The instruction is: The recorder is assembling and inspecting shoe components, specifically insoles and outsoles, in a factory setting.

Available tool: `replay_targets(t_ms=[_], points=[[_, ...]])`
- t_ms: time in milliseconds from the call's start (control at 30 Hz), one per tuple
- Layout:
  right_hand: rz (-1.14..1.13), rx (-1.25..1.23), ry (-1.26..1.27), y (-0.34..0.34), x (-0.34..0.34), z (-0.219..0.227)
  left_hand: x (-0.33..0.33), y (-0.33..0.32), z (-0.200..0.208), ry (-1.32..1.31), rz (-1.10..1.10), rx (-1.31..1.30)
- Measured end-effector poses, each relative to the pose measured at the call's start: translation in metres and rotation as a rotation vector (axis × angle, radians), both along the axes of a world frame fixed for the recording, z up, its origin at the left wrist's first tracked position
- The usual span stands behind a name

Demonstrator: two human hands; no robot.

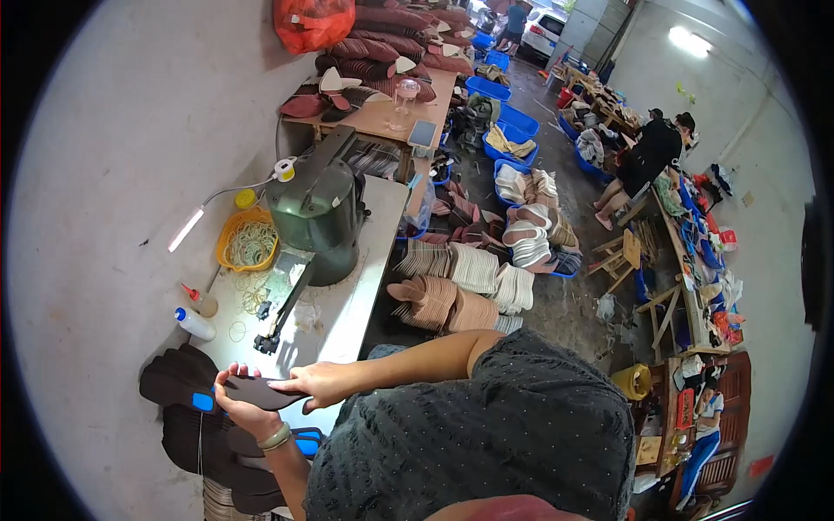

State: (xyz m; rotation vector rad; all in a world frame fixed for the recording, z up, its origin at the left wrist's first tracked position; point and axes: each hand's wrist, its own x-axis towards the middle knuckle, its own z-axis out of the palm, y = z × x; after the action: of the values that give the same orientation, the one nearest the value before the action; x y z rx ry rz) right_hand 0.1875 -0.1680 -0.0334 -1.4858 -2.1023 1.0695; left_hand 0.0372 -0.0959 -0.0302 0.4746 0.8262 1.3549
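A dark brown, insole-shaped piece (263, 393) lies between my hands just past the table's near end. My left hand (244, 412), a pale bangle at its wrist, cradles it from below with the fingers curled round its far edge. With fingers closed on its right end, my right hand (321, 384) also grips the piece. Dark insoles (178, 379) with blue patches are stacked to the left, partly under my left hand. Beyond the hands stands a dark green machine (314, 204), its narrow arm pointing toward me.
On the white table (380, 226) are a yellow basket (233, 253) of pale rings, a white bottle (196, 325) and a red-tipped bottle (201, 300). A lit lamp (185, 229) hangs by the wall. Stacked insoles (473, 267) and blue tubs (519, 123) line the floor at right. Other people are farther off.
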Motion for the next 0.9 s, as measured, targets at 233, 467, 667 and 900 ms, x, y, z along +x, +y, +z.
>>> replay_targets(t_ms=[233, 467, 667, 900], points=[[0.080, -0.046, -0.024, 0.004, 0.001, 0.006, -0.012, 0.005, -0.010, -0.023, 0.046, -0.058], [0.149, -0.001, 0.189, -0.001, 0.008, -0.015, -0.044, 0.007, -0.030, -0.115, 0.099, -0.158], [0.042, -0.082, 0.351, 0.003, 0.011, -0.065, -0.060, 0.003, -0.037, 0.172, -0.038, -0.154], [-0.033, -0.215, 0.074, 0.003, 0.008, -0.061, -0.144, -0.052, -0.071, 0.227, 0.363, -0.159]])
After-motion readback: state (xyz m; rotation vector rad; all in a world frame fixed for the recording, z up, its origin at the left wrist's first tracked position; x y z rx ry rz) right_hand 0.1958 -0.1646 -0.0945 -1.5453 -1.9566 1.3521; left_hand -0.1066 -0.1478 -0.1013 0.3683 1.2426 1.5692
